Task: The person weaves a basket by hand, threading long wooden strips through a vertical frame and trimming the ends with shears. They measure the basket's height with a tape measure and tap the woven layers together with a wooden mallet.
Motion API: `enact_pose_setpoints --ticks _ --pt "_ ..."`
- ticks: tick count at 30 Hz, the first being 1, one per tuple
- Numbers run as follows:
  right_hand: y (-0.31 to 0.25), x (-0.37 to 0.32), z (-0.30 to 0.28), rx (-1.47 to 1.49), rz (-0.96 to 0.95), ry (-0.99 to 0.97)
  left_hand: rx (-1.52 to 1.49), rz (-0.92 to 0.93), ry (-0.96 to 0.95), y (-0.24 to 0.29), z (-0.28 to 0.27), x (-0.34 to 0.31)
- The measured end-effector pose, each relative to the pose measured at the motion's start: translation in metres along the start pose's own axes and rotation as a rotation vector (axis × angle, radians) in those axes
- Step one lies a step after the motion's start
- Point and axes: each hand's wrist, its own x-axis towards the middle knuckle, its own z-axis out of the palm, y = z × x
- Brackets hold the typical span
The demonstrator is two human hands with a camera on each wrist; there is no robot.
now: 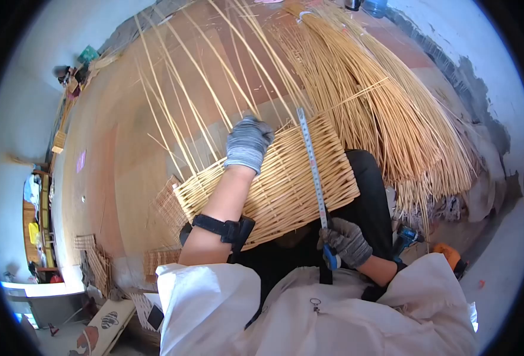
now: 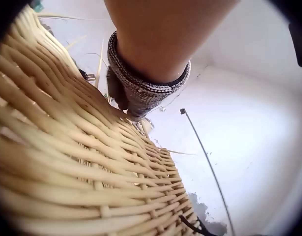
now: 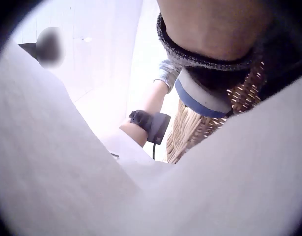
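Observation:
A pale woven wicker piece [image 1: 285,184] lies across the person's lap, with long loose rods [image 1: 199,77] sticking out from its far edge. The gloved left hand [image 1: 249,142] grips that far edge, fingers bent over it among the rods. In the left wrist view, its glove cuff [image 2: 146,93] shows right at the top of the weave [image 2: 116,162]. Low at the near side, the gloved right hand [image 1: 346,242] holds a blue-cased tape measure [image 1: 331,258]. Its pulled-out blade [image 1: 313,160] runs over the weave near the right end, up to the far edge.
A big bundle of long rods [image 1: 368,101] is spread at the right. Near the right knee are a blue-and-black power tool [image 1: 407,237] and an orange object [image 1: 450,256]. Smaller woven pieces [image 1: 99,267] lie at the left, by a patterned board [image 1: 107,323].

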Motion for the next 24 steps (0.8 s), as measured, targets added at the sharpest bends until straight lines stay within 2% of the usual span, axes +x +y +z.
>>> enact_pose_setpoints --ticks 3,6,8,11,15,16,19,20,24 --pt "0.000 -0.006 0.002 0.023 0.126 0.004 -0.136 -0.068 -0.021 0.000 -0.002 0.002" --pt "-0.002 -0.005 0.004 0.037 0.178 -0.020 -0.129 0.015 -0.041 -0.002 -0.010 -0.001" --pt "0.002 -0.002 0.005 0.046 0.143 -0.051 -0.193 0.061 -0.082 -0.011 -0.018 -0.004" --pt "0.000 0.004 0.009 0.009 0.113 -0.079 -0.554 0.254 0.103 -0.034 -0.004 -0.019" --pt "0.001 0.013 0.022 -0.026 0.220 -0.101 0.066 0.517 0.336 -0.029 -0.007 -0.023" --pt "0.013 0.014 0.026 -0.128 0.222 -0.112 -0.240 0.190 0.029 -0.021 -0.013 -0.031" --pt "0.028 0.014 0.031 -0.052 0.249 -0.064 -0.105 0.082 -0.104 -0.008 -0.023 -0.036" --pt "0.031 0.015 0.030 0.071 0.265 -0.110 -0.190 0.075 -0.109 -0.009 -0.020 -0.035" --pt "0.027 0.014 0.041 0.098 0.233 -0.062 -0.251 0.098 -0.143 -0.017 -0.016 -0.029"
